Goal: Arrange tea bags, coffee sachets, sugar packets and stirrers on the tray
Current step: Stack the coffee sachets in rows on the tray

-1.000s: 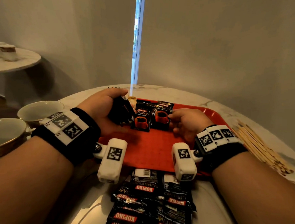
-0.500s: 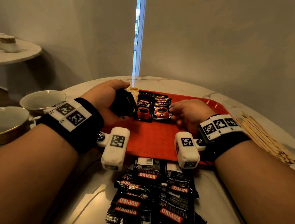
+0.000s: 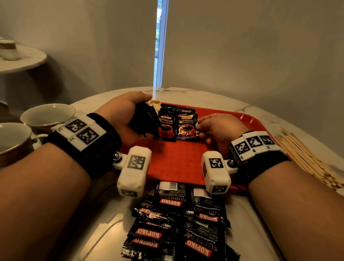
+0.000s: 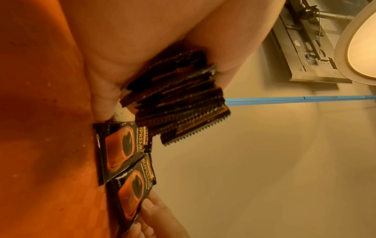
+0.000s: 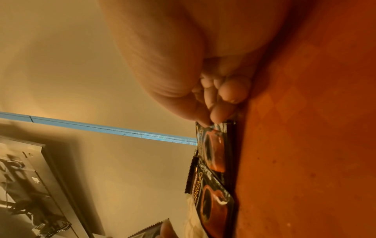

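A red tray (image 3: 175,162) lies on the marble table. Two black Kopiko coffee sachets lie side by side at its far left: the left sachet (image 3: 166,128) (image 4: 120,149) and the right sachet (image 3: 187,127) (image 4: 134,193) (image 5: 215,148). My right hand (image 3: 202,125) (image 5: 211,119) pinches the right sachet's outer edge, with its fingers curled. My left hand (image 3: 132,112) rests on the tray's left side. It grips a fanned stack of several more sachets (image 3: 146,119) (image 4: 179,96) between thumb and fingers.
A loose pile of Kopiko sachets (image 3: 179,219) lies on the table in front of the tray. Wooden stirrers (image 3: 304,156) lie to its right. Two cups (image 3: 47,115) (image 3: 7,141) stand at the left. A pale packet (image 3: 154,104) shows behind the held stack.
The right sachet has slid slightly toward me, into line beside the left one, still held by my right hand. My left hand keeps its stack in place.
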`<state>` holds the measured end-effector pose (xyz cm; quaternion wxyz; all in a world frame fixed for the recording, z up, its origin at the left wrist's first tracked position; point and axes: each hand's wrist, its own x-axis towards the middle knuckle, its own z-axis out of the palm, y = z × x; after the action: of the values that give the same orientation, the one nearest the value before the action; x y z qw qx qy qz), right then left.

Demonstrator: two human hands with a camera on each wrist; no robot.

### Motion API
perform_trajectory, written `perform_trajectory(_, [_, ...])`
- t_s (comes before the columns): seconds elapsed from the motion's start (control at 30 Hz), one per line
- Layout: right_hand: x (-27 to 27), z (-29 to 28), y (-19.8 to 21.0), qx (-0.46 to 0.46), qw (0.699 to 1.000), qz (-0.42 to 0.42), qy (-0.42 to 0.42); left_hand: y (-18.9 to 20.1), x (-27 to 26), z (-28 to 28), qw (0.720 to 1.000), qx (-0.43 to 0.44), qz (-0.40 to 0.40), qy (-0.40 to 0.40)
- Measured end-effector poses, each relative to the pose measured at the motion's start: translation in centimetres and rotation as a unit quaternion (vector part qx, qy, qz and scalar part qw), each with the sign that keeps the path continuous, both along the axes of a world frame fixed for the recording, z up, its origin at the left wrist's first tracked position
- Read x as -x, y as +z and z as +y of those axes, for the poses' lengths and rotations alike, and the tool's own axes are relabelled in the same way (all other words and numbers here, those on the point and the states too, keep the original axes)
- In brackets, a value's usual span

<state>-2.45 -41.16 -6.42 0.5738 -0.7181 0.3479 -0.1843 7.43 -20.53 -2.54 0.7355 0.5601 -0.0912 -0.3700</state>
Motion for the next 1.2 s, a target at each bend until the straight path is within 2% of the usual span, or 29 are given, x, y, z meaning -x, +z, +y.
perform_trajectory(0.23, [-0.2,0.0,-0.2,0.004,1.0,0.002,-0.002,0.3,1.0,-0.2,0.999,0.017,0.001,-0.032])
perform_trajectory(0.7, [-0.1,-0.1,-0.2,-0.015,1.0,0.002,-0.01,0.2,0.9,-0.2,0.999,0.039,0.005,-0.022])
perform_trajectory(0.83, [-0.3,-0.2,-0.3,-0.018,1.0,-0.002,-0.013,-0.2,0.2,-0.4,0.996,0.076,-0.002,-0.045])
perform_trajectory(0.93, [-0.3,-0.1,-0.2,-0.02,1.0,-0.005,-0.02,-0.1,0.0,-0.2,0.997,0.054,-0.017,-0.055])
perform_trajectory(1.03, [-0.1,0.1,0.2,-0.031,0.998,-0.042,-0.028,0.1,-0.2,0.0,0.999,0.034,-0.003,-0.041])
perform_trajectory(1.2, [0.2,0.9,2.1,-0.005,0.987,-0.159,0.005,0.2,-0.9,-0.1,0.995,0.082,0.026,-0.045])
